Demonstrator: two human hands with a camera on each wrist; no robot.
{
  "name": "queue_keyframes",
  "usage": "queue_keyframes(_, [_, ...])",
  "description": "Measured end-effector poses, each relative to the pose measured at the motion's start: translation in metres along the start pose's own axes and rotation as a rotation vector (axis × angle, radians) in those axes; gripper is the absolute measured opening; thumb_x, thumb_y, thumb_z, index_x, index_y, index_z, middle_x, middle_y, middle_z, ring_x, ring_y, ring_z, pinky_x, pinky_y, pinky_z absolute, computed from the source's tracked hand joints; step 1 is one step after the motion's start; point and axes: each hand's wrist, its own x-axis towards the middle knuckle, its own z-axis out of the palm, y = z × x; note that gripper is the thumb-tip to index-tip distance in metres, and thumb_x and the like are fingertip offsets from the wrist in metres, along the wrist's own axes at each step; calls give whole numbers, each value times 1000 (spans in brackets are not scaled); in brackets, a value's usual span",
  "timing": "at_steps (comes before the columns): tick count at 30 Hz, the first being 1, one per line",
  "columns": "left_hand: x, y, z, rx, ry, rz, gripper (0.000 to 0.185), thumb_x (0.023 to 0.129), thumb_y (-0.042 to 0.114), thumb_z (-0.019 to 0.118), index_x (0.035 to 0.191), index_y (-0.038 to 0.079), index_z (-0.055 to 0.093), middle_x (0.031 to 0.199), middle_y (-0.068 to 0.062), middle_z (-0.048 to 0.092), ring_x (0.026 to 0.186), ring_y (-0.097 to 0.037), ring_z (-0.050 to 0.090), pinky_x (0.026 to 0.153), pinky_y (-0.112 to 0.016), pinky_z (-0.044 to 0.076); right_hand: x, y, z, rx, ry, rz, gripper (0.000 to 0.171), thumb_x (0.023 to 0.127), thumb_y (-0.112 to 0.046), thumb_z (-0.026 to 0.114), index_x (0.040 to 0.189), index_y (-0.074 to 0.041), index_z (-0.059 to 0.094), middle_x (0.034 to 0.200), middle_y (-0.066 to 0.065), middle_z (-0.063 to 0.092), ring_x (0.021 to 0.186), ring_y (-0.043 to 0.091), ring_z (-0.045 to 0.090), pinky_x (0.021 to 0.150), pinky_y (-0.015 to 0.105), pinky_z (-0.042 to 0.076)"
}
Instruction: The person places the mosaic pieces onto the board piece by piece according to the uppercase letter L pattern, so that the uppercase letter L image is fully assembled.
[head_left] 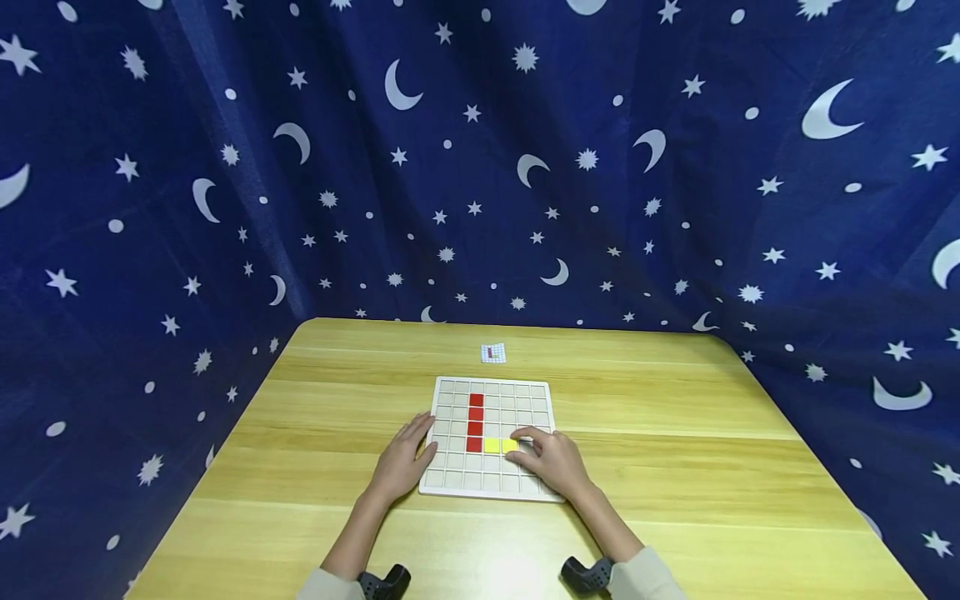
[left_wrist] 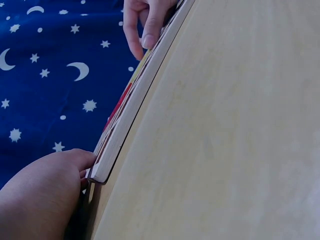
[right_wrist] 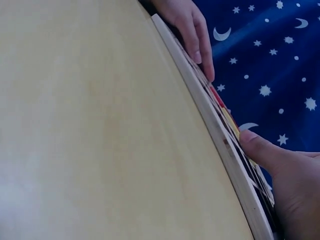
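Note:
A white grid board (head_left: 487,492) lies on the table, with several red square tiles (head_left: 476,422) in one column. Two yellow square tiles, a left one (head_left: 491,446) and a right one (head_left: 509,446), run rightward from the lowest red tile. My right hand (head_left: 558,462) reaches over the board's right side, thumb and index finger pinching the right yellow tile at its edges. Along the board's left edge rests my left hand (head_left: 401,462), fingers extended and touching the rim. In the right wrist view the right thumb (right_wrist: 257,145) sits by the yellow tiles.
Behind the board lies a small card (head_left: 492,353) printed with a grid and a red mark. The wooden table (head_left: 675,400) extends around the board. A dark blue curtain (head_left: 480,167) with stars and moons hangs behind the table and at its sides.

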Motion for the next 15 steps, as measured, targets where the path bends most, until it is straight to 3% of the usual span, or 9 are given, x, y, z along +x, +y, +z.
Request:
queue_keyframes(5, [1,-1,2,3,-7,-1,47,93,24,55,133,1,47,139,-12,43,131,-28,33,110,-41,25,1,3,-8,104,33,4,30,73,-30,77,97,-13,70,48,-18,25,45,-5,14,38,15,16])
queue_keyframes(11, [-1,-1,2,0,-16,-6,46,93,23,54,133,1,48,139,-13,43,131,-29,34,110,-42,25,3,16,-21,160,84,104,22,82,-27,71,97,-11,70,47,-17,25,42,-5,14,35,16,18])
queue_keyframes(15, [-2,0,1,50,-15,16,46,94,23,53,133,0,48,138,-14,44,130,-30,35,108,-43,28,6,25,-34,180,145,158,16,85,-23,67,96,-11,70,47,-16,24,41,-4,15,34,17,19])
